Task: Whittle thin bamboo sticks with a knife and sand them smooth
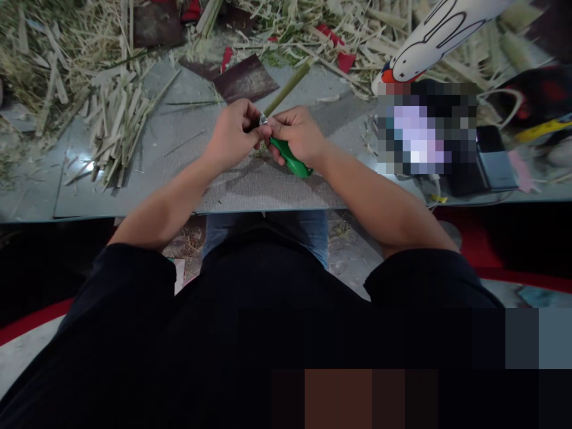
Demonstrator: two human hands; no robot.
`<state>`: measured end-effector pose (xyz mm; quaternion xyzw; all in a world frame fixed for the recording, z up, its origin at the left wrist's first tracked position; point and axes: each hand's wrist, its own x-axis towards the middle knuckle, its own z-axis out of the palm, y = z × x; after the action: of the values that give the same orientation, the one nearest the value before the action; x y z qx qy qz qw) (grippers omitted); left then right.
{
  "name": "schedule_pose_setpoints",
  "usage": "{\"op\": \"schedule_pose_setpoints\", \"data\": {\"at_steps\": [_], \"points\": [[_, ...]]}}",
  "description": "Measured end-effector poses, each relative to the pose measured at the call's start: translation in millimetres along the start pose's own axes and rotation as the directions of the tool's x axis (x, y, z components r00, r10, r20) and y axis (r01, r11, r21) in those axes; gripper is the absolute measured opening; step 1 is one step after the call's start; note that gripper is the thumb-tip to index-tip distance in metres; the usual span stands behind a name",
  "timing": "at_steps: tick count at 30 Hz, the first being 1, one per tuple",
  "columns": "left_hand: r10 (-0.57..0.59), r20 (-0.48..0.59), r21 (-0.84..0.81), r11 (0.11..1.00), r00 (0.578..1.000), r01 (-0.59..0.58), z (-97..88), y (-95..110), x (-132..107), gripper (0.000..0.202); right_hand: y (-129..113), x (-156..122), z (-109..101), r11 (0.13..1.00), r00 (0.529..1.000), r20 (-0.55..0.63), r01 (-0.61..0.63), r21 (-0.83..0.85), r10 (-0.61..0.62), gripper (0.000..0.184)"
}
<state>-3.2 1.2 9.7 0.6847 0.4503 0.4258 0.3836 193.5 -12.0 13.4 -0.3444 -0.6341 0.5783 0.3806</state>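
The near edge of the surface (268, 193) runs left to right in front of the person's body, with a strip of grey top between it and the hands. Room to move sideways reaches left to a bundle of pale strips (117, 128) and right to a dark device (497, 156) by the near edge. On the far side, a brown sheet (245, 80) and heaped shavings (290, 27) bound it. Both forearms angle inward over the edge, bringing the hands close together near the middle. The right hand (300, 136) is closed around a green handle (292, 162); the left hand (235, 134) pinches the near end of an olive stick (288, 89), which slants far and right. Fingers partly hide the metal bit (263, 119) there.
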Motion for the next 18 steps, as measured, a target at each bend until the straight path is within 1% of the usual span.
{"op": "schedule_pose_setpoints", "data": {"at_steps": [3,5,7,10,11,12,15,17,18], "points": [[0.044,-0.029,0.036,0.998,0.999,-0.043,0.3,-3,-1,0.043,2,3,-2,0.997,0.994,0.072,-0.078,0.013,0.077,0.062],[0.039,-0.031,0.052,0.998,0.999,-0.037,1.5,-7,-1,0.039,4,4,-2,0.996,0.994,0.079,-0.083,0.024,0.081,0.063],[0.014,-0.037,0.06,0.998,0.999,-0.012,2.7,-12,2,0.043,5,5,0,0.999,0.999,0.032,-0.034,0.031,0.033,0.064],[-0.005,-0.048,0.074,0.997,0.999,0.009,2.6,-14,5,0.054,6,4,3,0.997,0.996,-0.061,0.065,0.041,-0.062,0.066],[0.0,-0.041,0.064,0.998,0.999,0.003,2.0,-14,6,0.056,6,4,4,0.997,0.995,-0.07,0.07,0.041,-0.067,0.065],[0.008,-0.028,0.053,0.999,1.0,-0.006,1.2,-13,7,0.057,6,3,4,0.998,0.997,-0.064,0.05,0.035,-0.048,0.064],[0.048,-0.007,0.052,0.998,0.999,-0.048,-1.0,-11,6,0.054,4,3,0,0.997,0.997,0.009,-0.073,0.011,0.073,0.061],[0.073,-0.009,0.077,0.994,0.997,-0.072,-1.1,-14,6,0.05,2,3,-2,0.992,0.991,0.056,-0.126,0.01,0.126,0.064],[0.08,-0.01,0.085,0.993,0.997,-0.079,-0.7,-16,6,0.049,0,3,-2,0.991,0.989,0.067,-0.13,0.017,0.129,0.066]]}}
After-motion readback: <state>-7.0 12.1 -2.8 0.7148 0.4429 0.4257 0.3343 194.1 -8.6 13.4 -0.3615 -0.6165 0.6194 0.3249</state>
